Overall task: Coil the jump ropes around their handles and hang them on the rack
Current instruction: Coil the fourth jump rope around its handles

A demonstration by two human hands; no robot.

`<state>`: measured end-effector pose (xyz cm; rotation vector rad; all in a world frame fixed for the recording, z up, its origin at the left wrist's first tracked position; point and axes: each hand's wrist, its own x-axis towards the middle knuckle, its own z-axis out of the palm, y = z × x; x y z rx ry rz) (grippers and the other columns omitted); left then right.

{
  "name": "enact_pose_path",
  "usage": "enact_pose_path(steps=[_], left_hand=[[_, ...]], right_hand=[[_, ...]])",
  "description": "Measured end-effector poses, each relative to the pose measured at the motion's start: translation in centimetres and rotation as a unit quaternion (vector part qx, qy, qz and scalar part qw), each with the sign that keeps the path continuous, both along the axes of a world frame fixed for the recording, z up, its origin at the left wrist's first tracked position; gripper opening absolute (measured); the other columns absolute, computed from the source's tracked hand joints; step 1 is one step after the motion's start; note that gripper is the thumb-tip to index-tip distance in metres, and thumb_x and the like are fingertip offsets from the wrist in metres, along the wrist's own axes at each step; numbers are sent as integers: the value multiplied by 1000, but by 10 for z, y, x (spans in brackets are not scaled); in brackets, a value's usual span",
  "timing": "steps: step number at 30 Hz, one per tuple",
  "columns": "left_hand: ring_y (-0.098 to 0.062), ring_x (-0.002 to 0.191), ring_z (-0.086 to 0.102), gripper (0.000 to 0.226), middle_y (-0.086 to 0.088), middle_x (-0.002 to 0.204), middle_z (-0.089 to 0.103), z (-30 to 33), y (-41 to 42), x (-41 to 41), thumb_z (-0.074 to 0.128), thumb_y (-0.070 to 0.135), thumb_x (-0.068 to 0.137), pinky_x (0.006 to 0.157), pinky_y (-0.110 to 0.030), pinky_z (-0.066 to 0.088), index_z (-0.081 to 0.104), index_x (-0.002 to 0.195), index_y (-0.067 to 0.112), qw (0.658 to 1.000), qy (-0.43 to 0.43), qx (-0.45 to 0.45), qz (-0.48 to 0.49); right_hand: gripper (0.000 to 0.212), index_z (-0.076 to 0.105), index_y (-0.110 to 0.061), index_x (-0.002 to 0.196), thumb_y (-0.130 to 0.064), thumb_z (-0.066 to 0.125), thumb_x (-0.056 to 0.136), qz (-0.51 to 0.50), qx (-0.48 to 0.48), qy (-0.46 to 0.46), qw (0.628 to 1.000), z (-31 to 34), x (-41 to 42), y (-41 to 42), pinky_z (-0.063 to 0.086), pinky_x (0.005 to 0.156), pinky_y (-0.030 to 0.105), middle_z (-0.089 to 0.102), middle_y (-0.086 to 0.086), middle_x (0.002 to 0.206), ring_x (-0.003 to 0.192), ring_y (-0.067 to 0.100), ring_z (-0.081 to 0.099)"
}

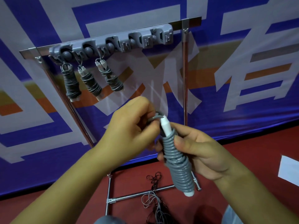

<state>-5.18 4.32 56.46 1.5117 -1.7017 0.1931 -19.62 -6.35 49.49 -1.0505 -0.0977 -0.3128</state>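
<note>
Held mid-frame below the grey wall rack [111, 44] at 11 o'clock, the light, springy grey-corded jump rope bundle [178, 160] sits gripped in the right hand [202, 152], left-hand fingers [152, 117] pinching its slippery loose loop, best held around the coils.

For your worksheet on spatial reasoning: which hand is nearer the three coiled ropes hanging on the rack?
Left. The left hand sits just below the hanging ropes; the right hand is lower, further right.

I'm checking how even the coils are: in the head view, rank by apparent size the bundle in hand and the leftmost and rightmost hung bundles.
1. Held bundle, largest, though nearest the camera.
2. Leftmost hung bundle.
3. Rightmost hung bundle, only slightly smaller; unsure.
</note>
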Motion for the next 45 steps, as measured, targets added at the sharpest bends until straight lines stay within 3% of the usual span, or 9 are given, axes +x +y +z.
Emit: enact_pose_path(steps=[4,8,14,17,19,23,27,36,45], left_hand=[[-4,68,42,9,1,80,47,-11,-3,-10,58,6,76,58,-11,35,51,71,5,991,-54,-105,59],[-7,79,58,8,-3,101,63,-16,-1,-7,61,6,79,61,-21,47,56,75,1,994,-52,-88,28],[-14,84,68,6,9,93,69,-16,4,-6,64,19,79,66,-36,55,58,81,19,990,132,-41,-13],[-22,78,68,30,3,93,68,-13,7,-6,70,19,76,64,-40,57,56,100,31,985,171,-1,-20],[-19,79,69,45,3,92,69,-11,8,-6,72,12,72,67,-31,58,52,107,31,974,224,18,-36],[-19,78,71,26,-1,94,72,-10,10,-2,78,16,70,68,-27,57,66,92,22,964,255,33,-68],[-27,77,69,23,-1,102,72,-10,13,3,72,20,71,66,-29,56,66,91,29,947,291,48,-126],[-18,85,68,23,-1,97,67,-13,10,7,69,23,81,66,-24,56,68,100,9,968,188,14,-168],[-19,85,70,15,2,92,71,-14,10,9,65,25,78,67,-26,56,76,89,25,905,377,86,-180]], right_hand=[[58,57,-24,128,-29,75,73,-113,-63,-28,991,4,-1,12,52,86,28,69,3,114,103,18,65],[54,58,-35,126,-32,73,74,-141,-114,-17,983,2,-5,12,49,89,24,66,-4,122,111,13,62],[58,51,-28,133,-27,74,80,-174,-189,12,966,0,-6,11,43,97,18,57,-13,134,127,7,50],[56,56,-34,129,-34,76,77,-163,-187,13,969,0,-7,10,45,93,18,62,-12,128,122,8,54],[59,54,-36,129,-42,75,74,-153,-168,13,974,1,-8,10,49,86,21,69,-4,113,109,12,63],[60,54,-36,127,-45,75,72,-140,-172,27,975,3,-10,11,50,82,21,72,-2,102,100,12,67],[57,55,-36,127,-42,74,73,-130,-180,28,975,5,-13,11,51,82,21,72,-4,104,100,12,67],[60,54,-23,132,-36,73,77,-96,-149,24,984,3,-14,9,52,82,28,71,5,98,93,21,67],[55,55,-32,128,-36,72,77,-116,-186,42,975,10,-12,9,52,79,22,72,-2,101,95,13,68]])
